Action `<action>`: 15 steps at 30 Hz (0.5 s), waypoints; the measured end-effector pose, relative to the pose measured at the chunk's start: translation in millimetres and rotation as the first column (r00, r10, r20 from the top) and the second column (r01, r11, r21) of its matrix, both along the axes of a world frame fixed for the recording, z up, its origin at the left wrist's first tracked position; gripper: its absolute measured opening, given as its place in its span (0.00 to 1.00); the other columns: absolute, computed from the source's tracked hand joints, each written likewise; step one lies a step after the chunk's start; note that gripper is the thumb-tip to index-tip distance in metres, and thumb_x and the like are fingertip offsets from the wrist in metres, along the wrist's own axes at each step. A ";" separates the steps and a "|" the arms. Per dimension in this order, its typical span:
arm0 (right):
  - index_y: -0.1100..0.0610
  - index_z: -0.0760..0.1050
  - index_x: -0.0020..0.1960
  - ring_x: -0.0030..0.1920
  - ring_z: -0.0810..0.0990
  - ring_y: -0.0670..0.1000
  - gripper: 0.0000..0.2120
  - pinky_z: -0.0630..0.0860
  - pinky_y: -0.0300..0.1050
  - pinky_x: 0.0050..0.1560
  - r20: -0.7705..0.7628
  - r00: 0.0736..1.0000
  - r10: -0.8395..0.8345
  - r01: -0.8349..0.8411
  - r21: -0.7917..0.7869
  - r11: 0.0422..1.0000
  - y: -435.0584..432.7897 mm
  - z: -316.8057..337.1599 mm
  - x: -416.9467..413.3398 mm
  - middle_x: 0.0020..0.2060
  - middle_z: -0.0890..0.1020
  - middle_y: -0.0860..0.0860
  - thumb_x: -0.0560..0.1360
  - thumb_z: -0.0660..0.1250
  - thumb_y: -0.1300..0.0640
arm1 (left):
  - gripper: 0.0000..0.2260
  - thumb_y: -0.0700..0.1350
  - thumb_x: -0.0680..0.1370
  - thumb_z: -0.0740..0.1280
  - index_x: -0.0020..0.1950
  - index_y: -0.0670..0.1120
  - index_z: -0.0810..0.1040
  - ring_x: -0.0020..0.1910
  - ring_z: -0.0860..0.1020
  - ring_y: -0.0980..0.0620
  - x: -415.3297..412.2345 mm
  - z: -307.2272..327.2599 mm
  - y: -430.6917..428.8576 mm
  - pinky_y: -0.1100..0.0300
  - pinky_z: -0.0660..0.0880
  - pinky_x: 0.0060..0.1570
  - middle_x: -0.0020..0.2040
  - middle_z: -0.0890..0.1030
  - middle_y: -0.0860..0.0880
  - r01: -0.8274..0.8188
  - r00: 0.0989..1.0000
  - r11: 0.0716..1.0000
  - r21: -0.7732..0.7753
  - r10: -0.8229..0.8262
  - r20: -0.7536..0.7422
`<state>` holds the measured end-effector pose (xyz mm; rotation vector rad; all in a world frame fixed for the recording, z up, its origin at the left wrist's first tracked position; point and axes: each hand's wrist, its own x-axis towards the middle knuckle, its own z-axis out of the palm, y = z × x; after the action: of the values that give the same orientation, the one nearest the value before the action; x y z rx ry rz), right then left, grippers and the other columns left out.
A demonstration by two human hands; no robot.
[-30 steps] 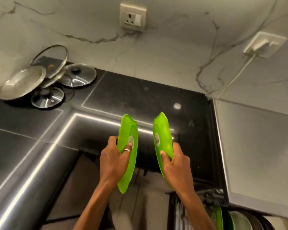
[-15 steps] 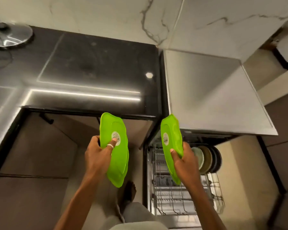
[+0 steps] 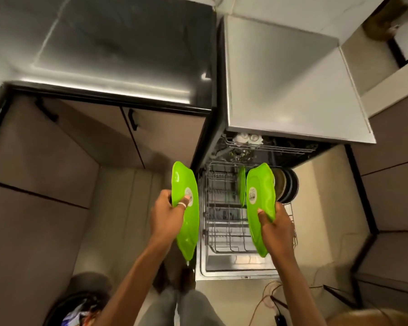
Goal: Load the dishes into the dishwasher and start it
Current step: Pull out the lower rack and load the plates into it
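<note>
My left hand grips a green plate by its rim, held on edge just left of the open dishwasher. My right hand grips a second green plate, also on edge, above the pulled-out lower rack. At the rack's far end another green plate stands upright, with several darker plates lined up to the right of it. The upper rack shows under the dishwasher's grey top, holding white items.
The dishwasher door lies open flat near my feet. A black countertop and cabinet doors stand at left. Wires trail on the floor at lower right, and a dark bin sits at lower left.
My view has swung down and right from the countertop to the open dishwasher. Both hands have carried their green plates down toward the lower rack, the right one now over it.
</note>
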<state>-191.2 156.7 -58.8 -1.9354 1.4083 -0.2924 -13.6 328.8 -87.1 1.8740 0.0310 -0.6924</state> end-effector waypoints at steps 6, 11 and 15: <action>0.57 0.74 0.59 0.46 0.79 0.57 0.09 0.75 0.49 0.46 0.045 0.999 -0.030 0.029 0.016 0.999 -21.4 -20.0 -4.8 0.45 0.80 0.51 0.80 0.67 0.58 | 0.14 0.54 0.76 0.73 0.44 0.46 0.74 0.36 0.78 0.46 -16.9 -14.2 -37.2 0.45 0.77 0.40 0.35 0.80 0.50 0.058 0.998 0.998 0.021 -0.059 0.022; 0.56 0.72 0.63 0.44 0.78 0.51 0.11 0.71 0.43 0.39 0.054 0.999 -0.007 0.002 0.093 0.996 -58.3 -76.4 -1.3 0.46 0.78 0.49 0.82 0.64 0.59 | 0.14 0.56 0.76 0.72 0.42 0.48 0.73 0.34 0.77 0.47 -29.0 -67.7 -81.2 0.42 0.78 0.40 0.34 0.79 0.51 0.075 0.997 0.994 0.081 -0.077 0.030; 0.57 0.70 0.69 0.50 0.80 0.59 0.17 0.76 0.51 0.50 -0.031 0.999 -0.013 0.017 0.159 0.987 -98.0 -173.3 6.5 0.52 0.81 0.55 0.81 0.64 0.58 | 0.11 0.53 0.77 0.72 0.42 0.50 0.73 0.32 0.77 0.51 -46.8 -146.5 -118.0 0.44 0.78 0.36 0.33 0.79 0.50 0.067 0.997 0.991 0.113 -0.072 0.034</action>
<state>-184.7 58.6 -232.2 -1.8065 1.4217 -0.1534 -60.5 210.8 -233.7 2.0028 -0.0205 -0.7153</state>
